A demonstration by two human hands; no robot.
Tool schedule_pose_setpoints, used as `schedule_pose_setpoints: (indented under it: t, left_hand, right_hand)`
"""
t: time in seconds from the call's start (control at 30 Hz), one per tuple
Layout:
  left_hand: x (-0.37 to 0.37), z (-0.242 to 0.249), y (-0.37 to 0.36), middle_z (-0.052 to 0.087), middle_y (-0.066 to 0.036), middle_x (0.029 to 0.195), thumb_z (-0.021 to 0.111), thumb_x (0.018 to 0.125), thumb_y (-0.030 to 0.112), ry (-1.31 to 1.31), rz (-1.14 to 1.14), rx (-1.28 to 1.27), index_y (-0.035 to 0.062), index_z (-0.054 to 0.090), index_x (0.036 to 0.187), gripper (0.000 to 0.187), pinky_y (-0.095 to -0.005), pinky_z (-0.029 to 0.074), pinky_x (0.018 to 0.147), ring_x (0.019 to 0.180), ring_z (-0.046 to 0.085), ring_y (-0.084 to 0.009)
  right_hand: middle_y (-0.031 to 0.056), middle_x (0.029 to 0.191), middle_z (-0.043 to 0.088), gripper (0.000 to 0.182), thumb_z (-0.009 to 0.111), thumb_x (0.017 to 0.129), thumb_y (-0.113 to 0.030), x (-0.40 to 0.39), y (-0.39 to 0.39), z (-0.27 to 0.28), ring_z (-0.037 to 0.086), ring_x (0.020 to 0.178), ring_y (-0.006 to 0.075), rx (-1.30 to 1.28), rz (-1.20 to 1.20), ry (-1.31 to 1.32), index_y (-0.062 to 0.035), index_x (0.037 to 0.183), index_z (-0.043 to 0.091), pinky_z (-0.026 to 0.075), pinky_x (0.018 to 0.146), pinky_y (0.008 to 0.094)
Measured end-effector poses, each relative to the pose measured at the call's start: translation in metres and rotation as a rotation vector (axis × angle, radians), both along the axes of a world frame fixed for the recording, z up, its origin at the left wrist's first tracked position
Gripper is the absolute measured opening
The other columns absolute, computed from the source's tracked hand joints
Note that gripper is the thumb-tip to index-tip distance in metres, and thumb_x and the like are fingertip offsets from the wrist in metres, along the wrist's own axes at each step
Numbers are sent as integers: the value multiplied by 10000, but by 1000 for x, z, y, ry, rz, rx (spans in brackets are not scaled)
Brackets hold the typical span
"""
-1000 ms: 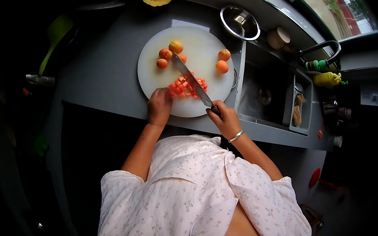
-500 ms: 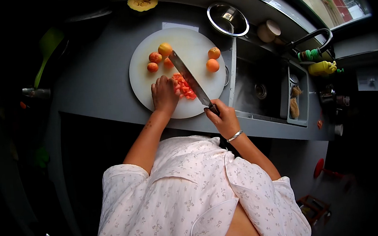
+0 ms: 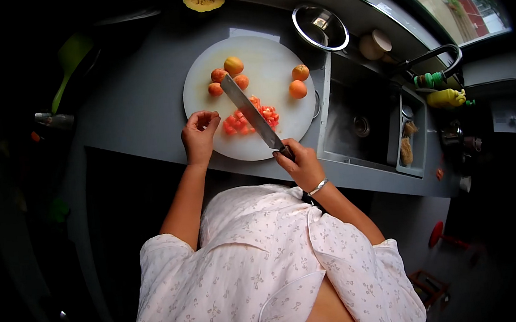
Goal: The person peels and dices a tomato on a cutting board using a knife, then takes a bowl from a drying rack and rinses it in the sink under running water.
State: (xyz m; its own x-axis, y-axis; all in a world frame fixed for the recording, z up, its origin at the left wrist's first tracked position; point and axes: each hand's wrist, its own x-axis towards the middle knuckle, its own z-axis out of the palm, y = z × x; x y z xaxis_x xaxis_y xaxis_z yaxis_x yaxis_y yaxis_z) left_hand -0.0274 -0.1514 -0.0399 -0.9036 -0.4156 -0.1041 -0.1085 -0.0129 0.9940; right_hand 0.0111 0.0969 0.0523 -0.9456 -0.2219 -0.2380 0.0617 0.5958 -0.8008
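Observation:
My right hand [image 3: 302, 166] grips the handle of a long-bladed kitchen knife [image 3: 247, 109], its blade slanting up and left across a pile of diced red tomato [image 3: 239, 123]. Pieces show on both sides of the blade. My left hand [image 3: 199, 135] is at the left edge of the round white cutting board [image 3: 232, 151], fingers curled in toward the thumb; whether anything small is between them is hidden. Several whole orange-red tomatoes [image 3: 233, 65] sit on the upper left of the board. Two more tomatoes [image 3: 298, 89] lie at its right side.
A sink [image 3: 352, 102] with a black faucet [image 3: 440, 50] is right of the board. Behind it stand a shiny metal bowl [image 3: 321, 27] and a beige pot [image 3: 375, 44]. A cut yellow squash half [image 3: 204, 0] lies at the back of the grey counter [image 3: 123, 118].
My left hand has drawn back left, off the diced tomato, to the board's edge. The knife has shifted left, and its blade now crosses the middle of the pile.

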Motion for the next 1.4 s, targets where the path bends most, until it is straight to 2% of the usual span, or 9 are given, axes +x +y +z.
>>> schedule_pose_setpoints:
  t: [0.2, 0.57, 0.8, 0.87, 0.9, 1.13, 1.2, 1.23, 1.4]
  left_hand:
    - [13, -4, -18, 714, -18, 931, 716, 873, 97, -162, 31, 164, 45, 665, 976, 127, -219, 481, 744, 831, 634, -73]
    - [11, -12, -13, 723, -12, 932, 679, 901, 127, -256, -128, 292, 54, 660, 1042, 160, -214, 448, 729, 816, 622, -66]
    - [0, -12, 7, 729, -69, 914, 724, 860, 129, -338, -318, -67, -12, 706, 1019, 213, -261, 512, 662, 769, 652, -109]
    - [1, -26, 13, 723, -105, 849, 722, 832, 104, -55, -278, -568, -8, 713, 1013, 213, -295, 525, 677, 725, 669, -171]
    - [1, -34, 14, 707, -131, 807, 707, 809, 77, 16, -236, -622, -6, 712, 1002, 210, -329, 536, 693, 700, 677, -222]
    - [9, -15, 11, 722, -166, 854, 686, 806, 59, -152, -219, -500, -13, 709, 980, 190, -354, 556, 725, 774, 716, -265]
    - [10, -12, 13, 722, -181, 867, 686, 804, 60, -158, -202, -541, -15, 710, 962, 177, -362, 560, 727, 796, 721, -287]
    - [10, -13, 13, 722, -181, 867, 686, 804, 60, -159, -201, -540, -15, 710, 962, 177, -362, 560, 727, 796, 721, -287]
    - [9, -13, 16, 723, -169, 867, 681, 815, 61, -140, -193, -559, -3, 720, 931, 138, -373, 554, 739, 803, 720, -289]
  right_hand:
    - [120, 639, 597, 209, 657, 904, -201, 3, -24, -10, 535, 536, 209, -30, 103, -179, -17, 999, 626, 458, 567, 336]
    - [153, 686, 621, 244, 673, 900, -212, 0, -7, -26, 544, 565, 252, 22, 35, -178, 6, 993, 616, 464, 588, 358]
    - [142, 688, 628, 248, 671, 904, -237, -3, -2, -23, 567, 581, 266, 49, -5, -194, -9, 991, 627, 471, 603, 363]
    - [147, 696, 636, 244, 668, 904, -238, -1, -4, -20, 585, 594, 286, 73, 1, -185, -19, 1001, 626, 476, 606, 371]
    - [152, 705, 644, 239, 665, 905, -240, -1, -5, -19, 604, 606, 305, 97, 10, -177, -29, 1010, 625, 480, 609, 379]
    - [175, 752, 667, 226, 640, 915, -234, 10, -9, -8, 646, 691, 364, 83, 69, -120, -55, 1048, 605, 495, 629, 409]
    - [124, 652, 599, 202, 661, 915, -181, 13, -10, -12, 539, 540, 214, 93, 98, -62, -35, 1045, 612, 450, 561, 332]
    - [124, 652, 599, 202, 661, 915, -181, 14, -11, -12, 539, 540, 214, 94, 99, -63, -35, 1045, 612, 450, 561, 332]
    - [167, 739, 664, 208, 640, 916, -188, 14, -12, -15, 640, 666, 359, 213, 161, -13, -47, 1061, 591, 495, 619, 416]
